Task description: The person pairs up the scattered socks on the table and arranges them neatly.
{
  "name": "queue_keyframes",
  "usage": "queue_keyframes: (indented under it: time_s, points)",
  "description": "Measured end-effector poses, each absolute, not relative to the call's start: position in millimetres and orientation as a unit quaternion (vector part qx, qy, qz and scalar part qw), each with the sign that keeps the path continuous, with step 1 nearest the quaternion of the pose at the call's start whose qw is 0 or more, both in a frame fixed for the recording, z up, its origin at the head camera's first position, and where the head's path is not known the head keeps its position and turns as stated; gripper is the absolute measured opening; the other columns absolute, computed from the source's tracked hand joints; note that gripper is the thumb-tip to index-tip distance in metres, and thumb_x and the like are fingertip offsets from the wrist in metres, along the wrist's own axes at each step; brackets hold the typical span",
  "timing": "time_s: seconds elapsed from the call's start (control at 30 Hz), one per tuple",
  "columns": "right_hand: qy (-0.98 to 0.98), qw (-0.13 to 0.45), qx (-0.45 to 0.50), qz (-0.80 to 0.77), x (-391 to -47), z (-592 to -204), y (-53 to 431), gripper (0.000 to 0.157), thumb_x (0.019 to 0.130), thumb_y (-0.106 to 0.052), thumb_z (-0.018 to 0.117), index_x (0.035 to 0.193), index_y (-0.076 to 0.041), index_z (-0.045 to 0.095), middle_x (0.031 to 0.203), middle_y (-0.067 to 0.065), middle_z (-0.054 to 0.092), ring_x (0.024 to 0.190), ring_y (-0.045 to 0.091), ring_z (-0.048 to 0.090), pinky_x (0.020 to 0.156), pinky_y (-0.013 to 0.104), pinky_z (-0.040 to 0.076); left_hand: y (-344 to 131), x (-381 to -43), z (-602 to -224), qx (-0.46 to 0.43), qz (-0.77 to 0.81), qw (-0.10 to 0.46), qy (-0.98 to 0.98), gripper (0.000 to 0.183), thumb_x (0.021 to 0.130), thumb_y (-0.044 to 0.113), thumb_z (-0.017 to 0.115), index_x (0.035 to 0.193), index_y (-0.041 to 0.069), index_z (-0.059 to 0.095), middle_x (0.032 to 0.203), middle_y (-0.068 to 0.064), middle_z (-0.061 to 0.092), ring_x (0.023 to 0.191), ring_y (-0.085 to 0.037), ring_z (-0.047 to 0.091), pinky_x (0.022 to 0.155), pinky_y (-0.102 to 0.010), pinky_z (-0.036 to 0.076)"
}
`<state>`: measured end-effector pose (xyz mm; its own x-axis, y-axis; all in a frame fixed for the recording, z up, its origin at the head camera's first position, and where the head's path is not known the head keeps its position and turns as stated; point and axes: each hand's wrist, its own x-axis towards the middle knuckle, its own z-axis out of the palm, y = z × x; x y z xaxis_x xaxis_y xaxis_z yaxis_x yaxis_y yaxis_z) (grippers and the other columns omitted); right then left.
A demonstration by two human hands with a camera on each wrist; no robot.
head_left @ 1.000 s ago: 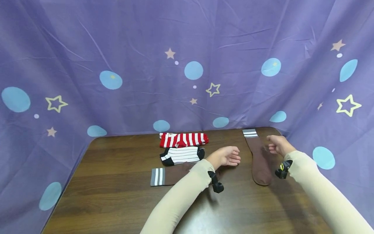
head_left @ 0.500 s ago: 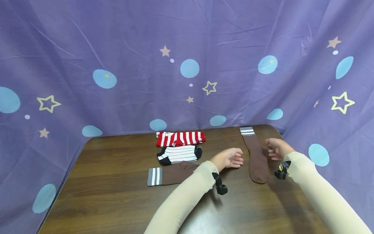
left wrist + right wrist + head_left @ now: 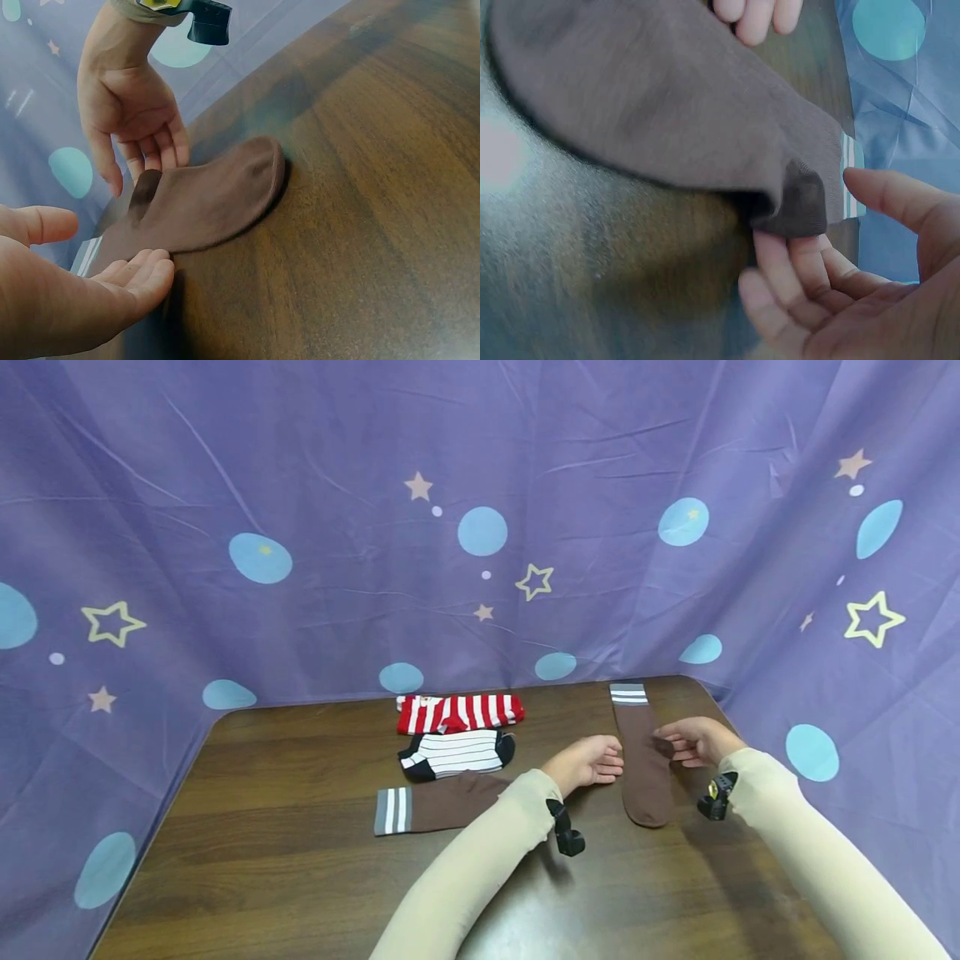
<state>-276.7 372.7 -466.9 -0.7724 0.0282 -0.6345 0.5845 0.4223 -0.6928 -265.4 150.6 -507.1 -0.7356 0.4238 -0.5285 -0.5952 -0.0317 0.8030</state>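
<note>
A long brown sock (image 3: 641,764) with a grey-and-white striped cuff lies lengthwise on the table's right side, cuff toward the curtain. My right hand (image 3: 699,742) is at its right edge. In the right wrist view, the fingers (image 3: 806,262) reach under the dark heel (image 3: 806,199), and the thumb stands apart from them. On the opposite side is my left hand (image 3: 587,762), its extended fingers (image 3: 146,274) right at the sock's edge in the left wrist view. Another brown sock (image 3: 442,802) lies crosswise to the left, its toe end hidden behind my left forearm.
Behind that second brown sock lie white pinstriped socks (image 3: 461,753) with black heels and toes, then red-and-white striped socks (image 3: 461,714). The wooden table (image 3: 262,860) ends at a purple curtain (image 3: 337,568) printed with stars and dots.
My right hand has moved left, from beside the sock to its edge at the heel. The sock's toe end has shifted slightly left. My left hand has stayed nearly in place.
</note>
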Motion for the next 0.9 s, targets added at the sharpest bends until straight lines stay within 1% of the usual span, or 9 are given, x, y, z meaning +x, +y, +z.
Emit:
queue_keyframes:
  time_s: [0.1, 0.2, 0.27, 0.33, 0.4, 0.6, 0.67, 0.8, 0.9]
  points:
    - [0.787, 0.271, 0.195, -0.520, -278, -471, 368, 0.021, 0.098, -0.022, 0.064, 0.105, -0.006, 0.054, 0.089, 0.001, 0.048, 0.084, 0.015, 0.059, 0.091, 0.035, 0.059, 151, -265, -507, -0.075, 0.717, 0.351, 0.597, 0.048, 0.094, 0.012, 0.052, 0.136, -0.012, 0.049, 0.143, -0.031, 0.054, 0.137, -0.042, 0.052, 0.119, -0.049, 0.041]
    - [0.775, 0.263, 0.209, -0.536, -280, -476, 363, 0.027, 0.096, -0.017, 0.068, 0.106, -0.003, 0.047, 0.097, 0.008, 0.045, 0.089, 0.018, 0.056, 0.095, 0.037, 0.060, 151, -264, -506, -0.078, 0.718, 0.351, 0.597, 0.047, 0.095, 0.012, 0.052, 0.135, -0.012, 0.049, 0.143, -0.031, 0.054, 0.137, -0.041, 0.052, 0.119, -0.049, 0.041]
    - [0.769, 0.267, 0.209, -0.542, -281, -479, 360, 0.039, 0.096, -0.015, 0.068, 0.119, 0.005, 0.044, 0.114, 0.023, 0.046, 0.107, 0.028, 0.056, 0.105, 0.041, 0.055, 150, -264, -506, -0.080, 0.716, 0.351, 0.599, 0.046, 0.095, 0.012, 0.052, 0.135, -0.012, 0.050, 0.142, -0.030, 0.055, 0.136, -0.041, 0.053, 0.119, -0.049, 0.042]
    - [0.762, 0.276, 0.201, -0.550, -281, -482, 356, 0.055, 0.097, -0.014, 0.067, 0.134, 0.013, 0.036, 0.138, 0.036, 0.037, 0.131, 0.041, 0.047, 0.116, 0.047, 0.045, 149, -264, -506, -0.080, 0.715, 0.353, 0.599, 0.047, 0.095, 0.012, 0.052, 0.135, -0.012, 0.050, 0.142, -0.030, 0.055, 0.136, -0.040, 0.053, 0.118, -0.049, 0.042]
    - [0.755, 0.289, 0.184, -0.559, -282, -483, 353, 0.062, 0.099, -0.013, 0.064, 0.143, 0.015, 0.031, 0.155, 0.033, 0.027, 0.147, 0.043, 0.031, 0.123, 0.050, 0.035, 149, -264, -506, -0.079, 0.714, 0.356, 0.598, 0.048, 0.095, 0.012, 0.052, 0.136, -0.012, 0.050, 0.143, -0.030, 0.055, 0.136, -0.040, 0.053, 0.119, -0.049, 0.042]
    - [0.755, 0.303, 0.161, -0.559, -282, -489, 343, 0.043, 0.099, -0.016, 0.064, 0.131, 0.007, 0.047, 0.139, 0.022, 0.050, 0.144, 0.038, 0.037, 0.125, 0.051, 0.030, 146, -264, -505, -0.084, 0.713, 0.358, 0.597, 0.049, 0.094, 0.013, 0.052, 0.136, -0.013, 0.050, 0.142, -0.029, 0.056, 0.136, -0.039, 0.054, 0.119, -0.048, 0.042]
    - [0.755, 0.308, 0.163, -0.555, -282, -489, 340, 0.053, 0.098, -0.017, 0.063, 0.138, 0.011, 0.040, 0.148, 0.027, 0.042, 0.148, 0.039, 0.033, 0.126, 0.052, 0.028, 145, -264, -505, -0.086, 0.713, 0.357, 0.598, 0.048, 0.094, 0.012, 0.052, 0.135, -0.013, 0.051, 0.141, -0.029, 0.057, 0.136, -0.039, 0.055, 0.118, -0.048, 0.043]
    - [0.742, 0.315, 0.161, -0.570, -282, -488, 338, 0.074, 0.100, -0.017, 0.059, 0.152, 0.014, 0.018, 0.165, 0.031, 0.011, 0.156, 0.041, 0.013, 0.128, 0.054, 0.020, 143, -265, -506, -0.095, 0.712, 0.348, 0.603, 0.047, 0.094, 0.011, 0.052, 0.134, -0.012, 0.052, 0.139, -0.029, 0.059, 0.133, -0.038, 0.057, 0.116, -0.047, 0.045]
    - [0.736, 0.316, 0.149, -0.580, -284, -486, 341, 0.049, 0.100, -0.019, 0.059, 0.140, 0.005, 0.044, 0.154, 0.023, 0.042, 0.149, 0.033, 0.035, 0.128, 0.051, 0.024, 160, -297, -551, -0.109, 0.714, 0.324, 0.612, 0.044, 0.090, 0.013, 0.056, 0.128, -0.009, 0.057, 0.129, -0.027, 0.064, 0.124, -0.038, 0.063, 0.109, -0.049, 0.051]
